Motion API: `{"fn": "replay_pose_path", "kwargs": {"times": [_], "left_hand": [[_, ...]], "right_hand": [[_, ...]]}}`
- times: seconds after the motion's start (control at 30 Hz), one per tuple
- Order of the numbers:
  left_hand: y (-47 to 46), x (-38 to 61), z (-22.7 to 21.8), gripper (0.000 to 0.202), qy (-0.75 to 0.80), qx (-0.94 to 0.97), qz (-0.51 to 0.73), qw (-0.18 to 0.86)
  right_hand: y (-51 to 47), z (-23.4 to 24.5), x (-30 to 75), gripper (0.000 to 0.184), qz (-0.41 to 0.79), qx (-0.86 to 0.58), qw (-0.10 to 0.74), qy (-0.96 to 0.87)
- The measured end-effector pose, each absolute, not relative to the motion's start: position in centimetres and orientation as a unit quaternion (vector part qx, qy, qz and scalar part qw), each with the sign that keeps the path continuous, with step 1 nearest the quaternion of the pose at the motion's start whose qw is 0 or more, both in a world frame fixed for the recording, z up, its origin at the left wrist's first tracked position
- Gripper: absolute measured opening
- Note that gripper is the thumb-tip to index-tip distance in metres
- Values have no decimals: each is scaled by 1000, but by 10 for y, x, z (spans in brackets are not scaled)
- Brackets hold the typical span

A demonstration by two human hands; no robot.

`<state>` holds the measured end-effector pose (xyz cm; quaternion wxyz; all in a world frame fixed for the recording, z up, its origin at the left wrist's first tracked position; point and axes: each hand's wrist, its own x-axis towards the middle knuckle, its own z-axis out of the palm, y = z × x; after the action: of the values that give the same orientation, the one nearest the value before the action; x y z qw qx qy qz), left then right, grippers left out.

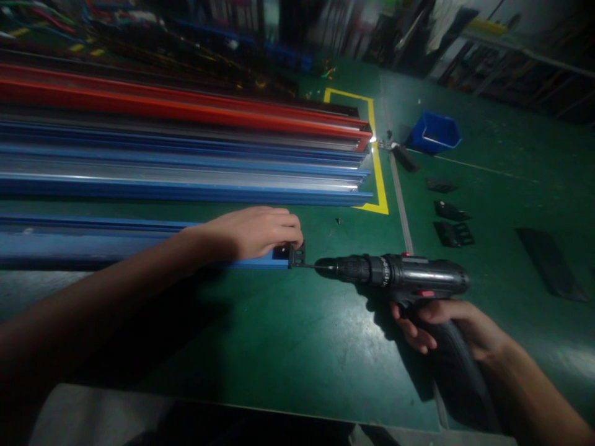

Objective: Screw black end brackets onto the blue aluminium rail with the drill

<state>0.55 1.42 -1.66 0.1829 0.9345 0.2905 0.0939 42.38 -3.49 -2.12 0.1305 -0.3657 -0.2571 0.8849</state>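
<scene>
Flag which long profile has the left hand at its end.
The blue profile nearest the camera: it lies apart from the row of red and blue profiles beyond, with the left hand over its end.

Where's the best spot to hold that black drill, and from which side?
Hold the black drill by its handle, probably best from the right, as the right hand does. The handle slants down from the body toward the near side, giving the fingers something narrow to wrap, while the bit and chuck point left, away from that hold.
</scene>
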Motion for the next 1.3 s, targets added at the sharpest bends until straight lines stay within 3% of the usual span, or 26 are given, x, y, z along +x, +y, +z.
{"fn": "replay_pose_path", "kwargs": {"times": [1.3], "left_hand": [[15, 2, -23, 32, 273, 935, 122, 189]], "right_hand": [[-36, -18, 423, 32, 874, -393, 138, -250]]}}
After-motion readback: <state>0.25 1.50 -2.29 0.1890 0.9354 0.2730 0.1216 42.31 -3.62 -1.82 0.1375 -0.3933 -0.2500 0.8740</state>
